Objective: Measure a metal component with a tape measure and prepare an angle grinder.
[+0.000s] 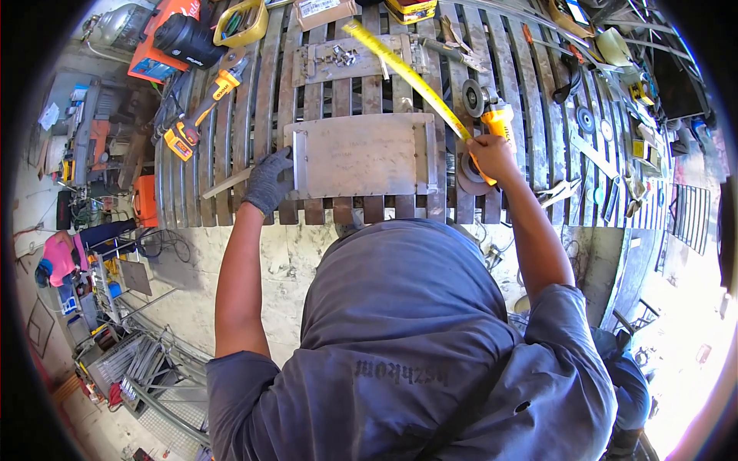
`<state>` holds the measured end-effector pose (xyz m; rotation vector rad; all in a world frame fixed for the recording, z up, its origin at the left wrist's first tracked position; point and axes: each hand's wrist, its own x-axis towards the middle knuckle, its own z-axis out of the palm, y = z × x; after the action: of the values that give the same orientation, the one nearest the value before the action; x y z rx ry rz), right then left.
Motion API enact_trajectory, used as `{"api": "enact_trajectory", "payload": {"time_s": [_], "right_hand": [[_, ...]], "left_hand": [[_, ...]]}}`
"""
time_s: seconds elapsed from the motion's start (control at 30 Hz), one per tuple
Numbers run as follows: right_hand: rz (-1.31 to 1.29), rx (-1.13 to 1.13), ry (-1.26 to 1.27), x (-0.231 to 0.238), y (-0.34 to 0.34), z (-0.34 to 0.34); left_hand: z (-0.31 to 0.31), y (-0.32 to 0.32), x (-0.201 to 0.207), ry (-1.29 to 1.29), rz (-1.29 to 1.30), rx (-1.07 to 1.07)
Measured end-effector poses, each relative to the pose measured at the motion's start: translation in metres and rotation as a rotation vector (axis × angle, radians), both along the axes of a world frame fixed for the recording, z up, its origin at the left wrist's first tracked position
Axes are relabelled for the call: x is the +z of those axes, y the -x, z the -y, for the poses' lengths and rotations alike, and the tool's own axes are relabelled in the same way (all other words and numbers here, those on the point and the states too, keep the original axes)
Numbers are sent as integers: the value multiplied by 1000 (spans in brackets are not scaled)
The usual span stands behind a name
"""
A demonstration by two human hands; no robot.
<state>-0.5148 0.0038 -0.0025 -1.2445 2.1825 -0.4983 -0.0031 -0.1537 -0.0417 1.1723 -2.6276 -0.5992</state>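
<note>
A flat grey metal plate [361, 156] with narrow metal strips along its two short sides lies on the slatted metal bench, close to its front edge. My left hand [269, 183], in a grey work glove, has its fingers closed at the plate's left edge. A thin flat metal bar [228, 183] meets that glove; whether it is held too, I cannot tell. Bare, my right hand [493, 159] is closed on a yellow tape measure [415, 83]. Its blade slants up to the far left, above the plate's right corner. The end inside my fist is hidden.
Right of the tape lies a yellow angle grinder [496, 123]. Another yellow cordless tool [201, 115] rests at the left. Farther back, small metal pieces [343, 56] sit on a second plate [307, 65]. A yellow tub [241, 23] holds tools. Loose discs [586, 119] lie at the right.
</note>
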Motion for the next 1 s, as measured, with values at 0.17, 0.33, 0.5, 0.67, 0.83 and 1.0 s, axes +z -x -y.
{"api": "enact_trajectory", "payload": {"time_s": [0.17, 0.33, 0.5, 0.67, 0.83, 1.0], "right_hand": [[127, -196, 40, -4, 13, -12], [210, -426, 157, -9, 47, -7], [53, -458, 74, -6, 103, -4], [-215, -250, -29, -3, 120, -6], [-234, -243, -1, -3, 115, -19], [-235, -230, 62, 1, 103, -18]], "left_hand": [[1, 0, 2, -17, 1, -14], [-1, 4, 7, -55, 32, 6], [-1, 5, 10, -16, 75, 3], [-2, 3, 7, -23, 44, 7], [-2, 5, 9, -33, 63, -6], [-2, 7, 13, -21, 72, -12]]}}
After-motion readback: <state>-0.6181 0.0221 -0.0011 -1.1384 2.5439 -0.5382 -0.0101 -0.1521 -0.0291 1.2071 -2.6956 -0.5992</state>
